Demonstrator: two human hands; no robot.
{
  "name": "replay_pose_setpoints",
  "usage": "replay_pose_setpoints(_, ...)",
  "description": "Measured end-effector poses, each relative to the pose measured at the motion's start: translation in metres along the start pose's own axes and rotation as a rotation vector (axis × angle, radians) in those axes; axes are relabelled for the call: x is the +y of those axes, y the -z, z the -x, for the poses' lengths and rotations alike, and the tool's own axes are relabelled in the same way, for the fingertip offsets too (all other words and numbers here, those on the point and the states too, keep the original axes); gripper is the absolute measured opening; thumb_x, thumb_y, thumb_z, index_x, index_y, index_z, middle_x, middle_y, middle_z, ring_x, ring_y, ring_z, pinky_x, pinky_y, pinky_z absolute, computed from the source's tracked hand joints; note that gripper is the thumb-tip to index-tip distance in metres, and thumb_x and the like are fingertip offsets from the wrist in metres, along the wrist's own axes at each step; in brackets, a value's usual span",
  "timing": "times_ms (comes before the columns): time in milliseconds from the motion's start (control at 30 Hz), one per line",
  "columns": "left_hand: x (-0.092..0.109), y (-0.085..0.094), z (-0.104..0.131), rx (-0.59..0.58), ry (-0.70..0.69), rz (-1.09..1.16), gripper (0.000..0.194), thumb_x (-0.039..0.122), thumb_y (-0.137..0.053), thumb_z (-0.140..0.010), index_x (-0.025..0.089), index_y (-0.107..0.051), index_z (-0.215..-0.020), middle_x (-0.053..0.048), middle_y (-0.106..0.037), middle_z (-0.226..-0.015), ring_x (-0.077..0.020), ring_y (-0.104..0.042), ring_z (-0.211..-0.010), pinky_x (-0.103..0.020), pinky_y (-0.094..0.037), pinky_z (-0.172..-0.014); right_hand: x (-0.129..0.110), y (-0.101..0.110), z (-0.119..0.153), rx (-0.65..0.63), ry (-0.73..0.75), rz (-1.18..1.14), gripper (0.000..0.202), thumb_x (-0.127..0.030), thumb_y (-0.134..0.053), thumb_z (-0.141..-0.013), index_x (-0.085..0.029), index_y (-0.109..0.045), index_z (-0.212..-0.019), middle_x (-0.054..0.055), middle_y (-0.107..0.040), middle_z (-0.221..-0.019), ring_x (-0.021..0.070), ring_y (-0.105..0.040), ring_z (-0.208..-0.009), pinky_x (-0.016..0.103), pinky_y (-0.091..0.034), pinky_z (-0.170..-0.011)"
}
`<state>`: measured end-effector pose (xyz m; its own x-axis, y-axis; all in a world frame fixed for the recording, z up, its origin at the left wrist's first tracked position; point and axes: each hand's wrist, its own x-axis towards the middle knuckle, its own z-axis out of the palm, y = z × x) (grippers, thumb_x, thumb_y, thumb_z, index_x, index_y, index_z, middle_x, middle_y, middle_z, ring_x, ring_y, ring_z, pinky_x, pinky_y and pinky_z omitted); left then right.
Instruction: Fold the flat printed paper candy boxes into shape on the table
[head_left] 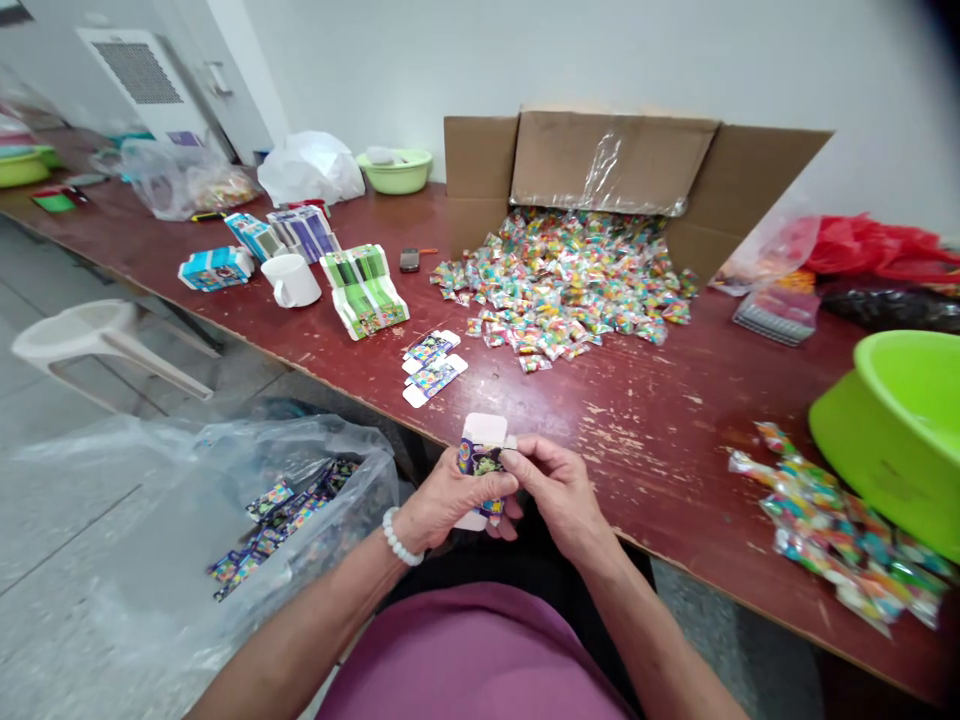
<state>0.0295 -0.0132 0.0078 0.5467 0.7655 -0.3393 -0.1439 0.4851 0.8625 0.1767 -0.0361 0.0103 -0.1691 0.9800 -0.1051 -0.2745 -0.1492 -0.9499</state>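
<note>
Holding printed carton (480,460) at the near edge of the table (637,440), with long axis near to far; clamping its left side in left hand (444,503), pinching its right edge in right hand (561,495).

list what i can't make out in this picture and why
Head view: parts of the small carton, covered by the left hand and right hand.
Head view: the far side of the large green basin, cut off by the right edge.
Head view: any contents of the white bag, hidden by its folds.
Head view: lettering on the heaped packets, too small and blurred.
</note>
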Motion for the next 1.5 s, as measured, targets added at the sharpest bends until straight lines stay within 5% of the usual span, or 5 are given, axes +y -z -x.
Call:
replay_pose_setpoints(200,0.002,0.0,-0.002,0.123,-0.186,-0.121,0.038,0.035,-0.079,-0.074,0.014,-0.065,-0.102,-0.005,-0.071,-0.094,-0.0185,-0.068,-0.084,-0.031,-0.056,-0.078,-0.003,0.012,-0.007,0.303,0.222,0.349,0.027,-0.043,-0.065,-0.086,-0.018,-0.066,-0.075,0.002,-0.067,-0.071,0.0154,-0.06,-0.064,0.026,-0.048,-0.058)
replay_pose_setpoints(467,-0.001,-0.01,0.006,0.296,-0.399,-0.242,0.066,0.026,-0.07,-0.082,0.029,-0.038,-0.139,-0.002,-0.071,-0.101,-0.0172,-0.069,-0.083,-0.029,-0.057,-0.075,0.004,0.005,-0.009,0.338,0.219,0.057,0.039,-0.037,-0.07,-0.083,-0.024,-0.057,-0.117,-0.001,-0.068,-0.081,0.0152,-0.063,-0.073,0.028,-0.052,-0.07)
replay_pose_setpoints(800,-0.005,0.002,0.003,0.2,-0.317,-0.166,0.025,0.031,-0.067,-0.085,0.021,-0.058,-0.106,-0.002,-0.068,-0.092,-0.0149,-0.063,-0.078,-0.024,-0.05,-0.069,0.006,0.018,-0.01,0.207,-0.052,-0.142,0.028,-0.043,-0.081,-0.071,-0.018,-0.07,-0.078,-0.001,-0.07,-0.076,0.0126,-0.063,-0.066,0.028,-0.052,-0.069)
replay_pose_setpoints(967,-0.008,0.005,0.006,0.183,-0.327,-0.255,0.019,0.031,-0.066,-0.086,0.02,-0.062,-0.102,-0.001,-0.066,-0.09,-0.0134,-0.061,-0.079,-0.023,-0.049,-0.071,-0.001,0.024,-0.014,0.131,-0.032,-0.067,0.037,-0.035,-0.086,-0.065,-0.021,-0.07,-0.094,-0.002,-0.068,-0.074,0.0121,-0.061,-0.065,0.024,-0.049,-0.063)
replay_pose_setpoints(1500,-0.008,-0.004,0.001,0.112,0.06,0.096,0.065,0.069,-0.044,-0.088,0.018,-0.057,-0.126,-0.005,-0.068,-0.072,-0.013,-0.061,-0.045,-0.021,-0.045,-0.041,-0.005,0.021,-0.011,0.028,0.095,0.259,0.023,-0.043,-0.071,-0.082,-0.021,-0.069,-0.082,0.004,-0.075,-0.091,0.0141,-0.063,-0.059,0.03,-0.053,-0.062)
